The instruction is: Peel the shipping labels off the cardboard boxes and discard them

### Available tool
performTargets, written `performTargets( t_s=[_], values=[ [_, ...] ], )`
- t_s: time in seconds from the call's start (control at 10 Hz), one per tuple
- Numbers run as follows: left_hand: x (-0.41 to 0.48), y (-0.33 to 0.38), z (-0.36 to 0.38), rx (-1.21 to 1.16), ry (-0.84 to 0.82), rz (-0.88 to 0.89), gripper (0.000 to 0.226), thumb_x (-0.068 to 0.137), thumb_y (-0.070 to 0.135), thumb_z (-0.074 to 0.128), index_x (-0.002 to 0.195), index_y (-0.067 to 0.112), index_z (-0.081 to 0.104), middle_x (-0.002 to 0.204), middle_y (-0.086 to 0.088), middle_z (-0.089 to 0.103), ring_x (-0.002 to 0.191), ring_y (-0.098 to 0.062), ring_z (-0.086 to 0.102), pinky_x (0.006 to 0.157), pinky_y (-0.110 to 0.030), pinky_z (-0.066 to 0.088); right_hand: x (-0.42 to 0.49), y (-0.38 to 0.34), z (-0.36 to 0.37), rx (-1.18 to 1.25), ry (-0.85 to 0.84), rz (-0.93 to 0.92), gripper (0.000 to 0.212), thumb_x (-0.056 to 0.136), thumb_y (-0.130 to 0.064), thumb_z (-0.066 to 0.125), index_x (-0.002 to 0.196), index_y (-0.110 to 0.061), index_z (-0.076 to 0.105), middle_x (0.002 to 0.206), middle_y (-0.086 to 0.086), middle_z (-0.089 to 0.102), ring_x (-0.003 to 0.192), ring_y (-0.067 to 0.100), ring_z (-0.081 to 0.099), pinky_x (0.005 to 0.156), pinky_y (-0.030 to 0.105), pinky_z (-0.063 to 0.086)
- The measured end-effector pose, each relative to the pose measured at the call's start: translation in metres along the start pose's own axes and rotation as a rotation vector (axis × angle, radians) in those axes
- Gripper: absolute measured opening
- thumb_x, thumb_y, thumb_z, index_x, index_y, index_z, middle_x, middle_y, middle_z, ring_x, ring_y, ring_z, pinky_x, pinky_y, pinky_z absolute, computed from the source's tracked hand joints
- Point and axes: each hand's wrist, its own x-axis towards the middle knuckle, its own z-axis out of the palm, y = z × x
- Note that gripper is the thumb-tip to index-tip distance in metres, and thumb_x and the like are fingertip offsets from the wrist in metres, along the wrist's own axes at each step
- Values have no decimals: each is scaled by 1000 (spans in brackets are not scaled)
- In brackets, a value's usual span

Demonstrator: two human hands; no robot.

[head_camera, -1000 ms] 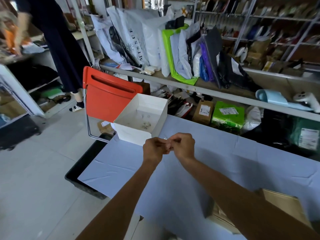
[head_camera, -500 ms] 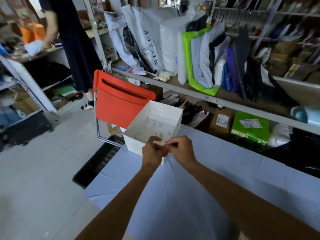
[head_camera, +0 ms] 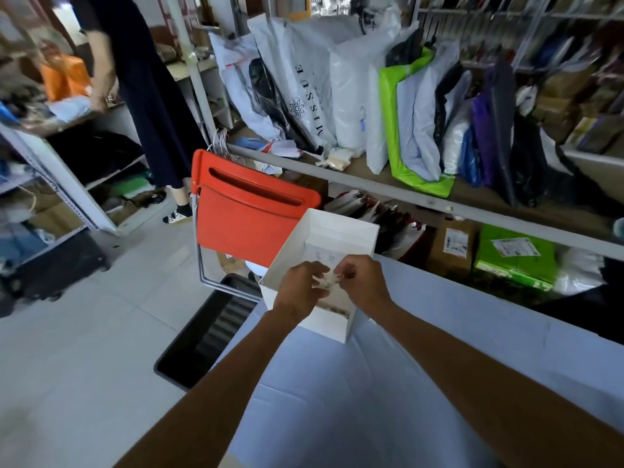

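My left hand (head_camera: 301,288) and my right hand (head_camera: 363,281) meet over the open white box (head_camera: 351,231) at the table's far left corner. Between their fingertips they pinch a small crumpled scrap of peeled label (head_camera: 328,281), held just above the box's opening. Small bits of paper lie on the box's floor. The cardboard box I worked on is out of view. Two labelled parcels, a brown one (head_camera: 454,246) and a green one (head_camera: 515,256), sit on the low shelf behind the table.
The table (head_camera: 337,400) has a light blue cloth. A red folding chair (head_camera: 246,217) stands behind the white box, a black bin (head_camera: 206,336) on the floor to its left. Shelves with mailer bags (head_camera: 371,96) run across the back. A person in dark clothes (head_camera: 148,96) stands at far left.
Both hands moved forward from above the bare cloth to over the white box, still pinched together on the scrap. My view swung left and the cardboard box at lower right dropped out of sight.
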Motion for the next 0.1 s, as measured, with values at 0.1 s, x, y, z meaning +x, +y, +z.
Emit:
performTargets(
  t_s=[0.1],
  values=[
    [5, 0, -12, 341, 19, 85, 45, 79, 15, 74, 121, 17, 60, 118, 0, 63, 104, -18, 61, 94, -31, 49, 20, 2, 4, -33, 36, -23, 36, 70, 20, 53, 91, -5, 70, 97, 8, 70, 92, 17, 62, 78, 20, 46]
  ],
)
